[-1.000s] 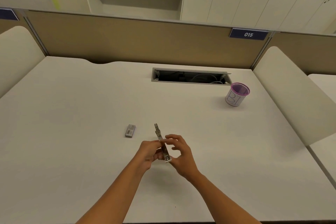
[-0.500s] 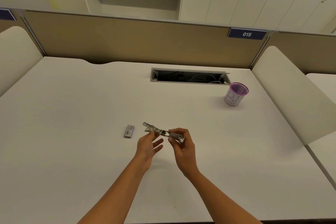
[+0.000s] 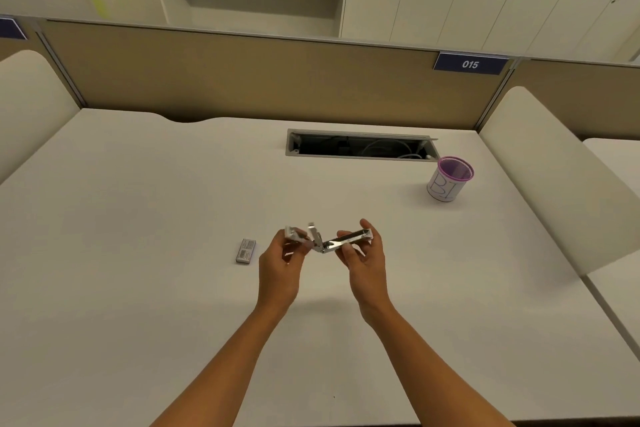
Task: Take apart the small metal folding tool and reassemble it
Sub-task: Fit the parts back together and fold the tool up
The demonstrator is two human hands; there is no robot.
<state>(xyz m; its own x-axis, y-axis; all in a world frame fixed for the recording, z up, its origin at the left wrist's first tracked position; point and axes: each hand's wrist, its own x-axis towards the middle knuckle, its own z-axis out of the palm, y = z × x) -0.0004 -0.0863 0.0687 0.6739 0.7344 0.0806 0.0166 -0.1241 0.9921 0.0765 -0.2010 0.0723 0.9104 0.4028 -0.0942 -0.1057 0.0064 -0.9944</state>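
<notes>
You've got the folding tool (image 3: pixel 327 242) up off the counter (image 3: pixel 138 204), held between both hands w/ its arms splayed in a shallow V and a short middle leaf sticking up near the hinge. Left hand (image 3: pixel 280 265) pinches the left arm's end w/ thumb and fingertips; right hand (image 3: pixel 367 258) has its fingers (image 3: pixel 346 253) closed around the right arm, index laid along the top edge.

Judging by the pose, you're at the opening-out stage, i.e. early in the takedown. To do it well:

- Keep both pinches near the outer ends so the hinge stays bare and you can see it.
- Swing the arms apart slowly, no twisting, or the pivot may bind.
- Mind the raised leaf; can't tell if it has an edge, so keep fingertips off it.
- Work low over the counter, so any loose pin or piece drops close and not toward the open cable slot (image 3: pixel 360 147).

The small grey block (image 3: pixel 246 251) lies just left of your hands, maybe a part of the set; can't tell. Pen cup (image 3: pixel 449 179) is well apart, no obstacle.
</notes>
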